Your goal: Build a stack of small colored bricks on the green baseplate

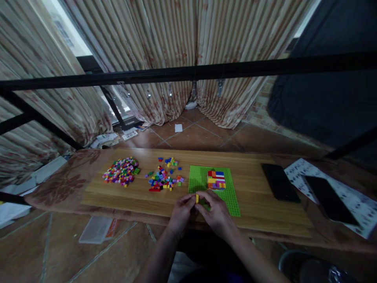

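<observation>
A small yellow toy brick (197,199) is pinched between the fingertips of my left hand (183,210) and my right hand (216,210). Both hands meet over the front edge of the wooden board, and the right one covers the front of a green studded baseplate (194,175). On that plate, just beyond my right hand, stands a block of joined bricks (216,180) in rows of red, blue, white, yellow, orange and purple. Left of the plate lies a loose scatter of mixed bricks (161,179). Farther left is a denser heap of tiny coloured bricks (121,171).
The wooden board (250,188) rests on a brown cloth. A black phone (279,182) lies at its right, with another dark device (330,200) on a printed sheet (300,177). A black metal bar (176,75) crosses beyond. On the floor lies a clear plastic lid (96,230).
</observation>
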A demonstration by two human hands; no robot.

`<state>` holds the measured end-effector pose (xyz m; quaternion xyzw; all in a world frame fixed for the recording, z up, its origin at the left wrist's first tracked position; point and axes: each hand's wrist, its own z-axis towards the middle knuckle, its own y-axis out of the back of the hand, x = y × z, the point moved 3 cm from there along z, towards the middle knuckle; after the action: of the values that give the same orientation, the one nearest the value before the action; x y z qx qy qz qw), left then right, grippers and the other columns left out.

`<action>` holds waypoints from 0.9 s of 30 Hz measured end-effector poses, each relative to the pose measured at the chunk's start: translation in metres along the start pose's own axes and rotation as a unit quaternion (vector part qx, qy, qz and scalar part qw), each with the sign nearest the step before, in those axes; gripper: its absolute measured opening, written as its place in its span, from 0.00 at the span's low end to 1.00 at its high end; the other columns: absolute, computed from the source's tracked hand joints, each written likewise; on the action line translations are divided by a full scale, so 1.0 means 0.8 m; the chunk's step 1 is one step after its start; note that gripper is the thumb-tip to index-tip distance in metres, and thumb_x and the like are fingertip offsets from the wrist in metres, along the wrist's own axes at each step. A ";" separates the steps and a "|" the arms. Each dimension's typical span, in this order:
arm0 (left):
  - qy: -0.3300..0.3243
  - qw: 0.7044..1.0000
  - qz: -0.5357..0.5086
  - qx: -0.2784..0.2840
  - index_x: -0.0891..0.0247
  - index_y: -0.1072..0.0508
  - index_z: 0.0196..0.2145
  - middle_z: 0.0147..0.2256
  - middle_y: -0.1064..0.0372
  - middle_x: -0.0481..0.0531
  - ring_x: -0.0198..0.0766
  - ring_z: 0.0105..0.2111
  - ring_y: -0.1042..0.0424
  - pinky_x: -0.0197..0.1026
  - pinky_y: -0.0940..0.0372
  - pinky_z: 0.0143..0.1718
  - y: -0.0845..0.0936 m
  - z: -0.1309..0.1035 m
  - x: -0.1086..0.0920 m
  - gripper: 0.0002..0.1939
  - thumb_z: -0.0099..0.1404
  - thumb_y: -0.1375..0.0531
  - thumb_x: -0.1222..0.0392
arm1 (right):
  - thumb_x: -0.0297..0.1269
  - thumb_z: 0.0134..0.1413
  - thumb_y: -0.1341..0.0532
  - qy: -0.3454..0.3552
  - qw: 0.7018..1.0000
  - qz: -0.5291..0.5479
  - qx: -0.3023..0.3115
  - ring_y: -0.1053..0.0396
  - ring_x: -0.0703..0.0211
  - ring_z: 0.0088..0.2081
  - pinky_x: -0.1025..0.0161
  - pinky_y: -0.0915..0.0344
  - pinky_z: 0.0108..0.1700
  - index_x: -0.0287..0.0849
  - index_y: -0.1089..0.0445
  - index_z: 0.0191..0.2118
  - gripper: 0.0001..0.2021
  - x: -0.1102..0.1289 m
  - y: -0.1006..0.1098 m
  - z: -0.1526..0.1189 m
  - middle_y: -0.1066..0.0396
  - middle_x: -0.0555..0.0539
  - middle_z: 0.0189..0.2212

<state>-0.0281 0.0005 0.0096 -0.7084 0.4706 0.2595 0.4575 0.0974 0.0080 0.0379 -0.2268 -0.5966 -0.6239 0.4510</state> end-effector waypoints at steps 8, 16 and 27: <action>-0.017 0.997 0.080 0.009 0.66 0.23 0.35 0.24 0.30 0.49 0.31 0.23 0.36 0.35 0.41 0.28 -0.042 0.011 0.002 0.18 0.51 0.35 0.49 | 0.36 0.55 0.41 0.047 0.989 -0.119 -0.068 0.33 0.51 0.48 0.52 0.34 0.49 0.48 0.30 0.46 0.13 -0.027 0.050 -0.002 0.32 0.45 0.45; -0.042 0.986 0.159 -0.030 0.66 0.23 0.34 0.27 0.28 0.50 0.33 0.25 0.33 0.35 0.38 0.30 -0.033 0.009 -0.001 0.12 0.54 0.39 0.55 | 0.39 0.55 0.41 0.066 0.978 -0.162 -0.109 0.36 0.49 0.49 0.49 0.35 0.50 0.48 0.30 0.47 0.13 -0.043 0.066 0.015 0.35 0.44 0.47; -0.214 0.915 0.338 -0.057 0.64 0.24 0.40 0.35 0.25 0.53 0.37 0.33 0.28 0.39 0.34 0.37 -0.043 0.062 -0.029 0.12 0.60 0.44 0.64 | 0.32 0.58 0.45 0.149 0.963 -0.218 0.058 0.38 0.53 0.45 0.54 0.39 0.48 0.47 0.30 0.49 0.15 -0.041 0.084 0.062 0.31 0.44 0.43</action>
<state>-0.0040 0.0593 0.0202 -0.4595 0.5572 0.5703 0.3912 0.1564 0.0728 0.0566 0.0314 -0.5928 -0.6981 0.4004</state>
